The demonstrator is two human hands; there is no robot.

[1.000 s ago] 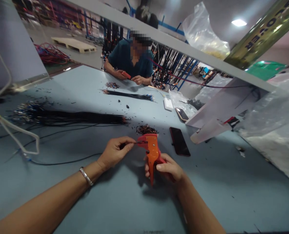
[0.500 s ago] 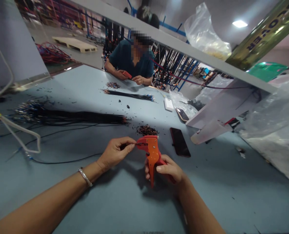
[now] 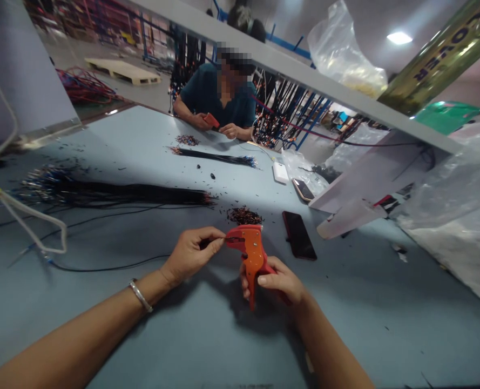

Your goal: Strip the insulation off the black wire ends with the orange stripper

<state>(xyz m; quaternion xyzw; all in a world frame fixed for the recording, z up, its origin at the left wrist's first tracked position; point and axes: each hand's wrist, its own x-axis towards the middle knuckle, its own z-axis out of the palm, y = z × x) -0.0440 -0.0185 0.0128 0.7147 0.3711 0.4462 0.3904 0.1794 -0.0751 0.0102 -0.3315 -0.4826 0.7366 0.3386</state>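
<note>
My right hand (image 3: 278, 280) grips the handles of an orange wire stripper (image 3: 251, 252), held upright over the blue table (image 3: 207, 335). Pinched between the thumb and fingers of my left hand (image 3: 191, 252) is the end of a thin black wire (image 3: 102, 267), fed into the stripper's jaws. The wire trails left across the table. A small heap of stripped insulation bits (image 3: 243, 215) lies just behind the tool.
A bundle of black wires (image 3: 114, 194) lies to the left, a white cable (image 3: 25, 216) at the far left. A black phone (image 3: 298, 235) lies right of the tool; another phone (image 3: 303, 189) and white box (image 3: 280, 173) sit beyond. Across the table a person (image 3: 219, 97) works. Plastic bags (image 3: 454, 216) fill the right.
The stripper and both hands have shifted very slightly; the wire end stays in the jaws. The person opposite has moved their red tool a little.
</note>
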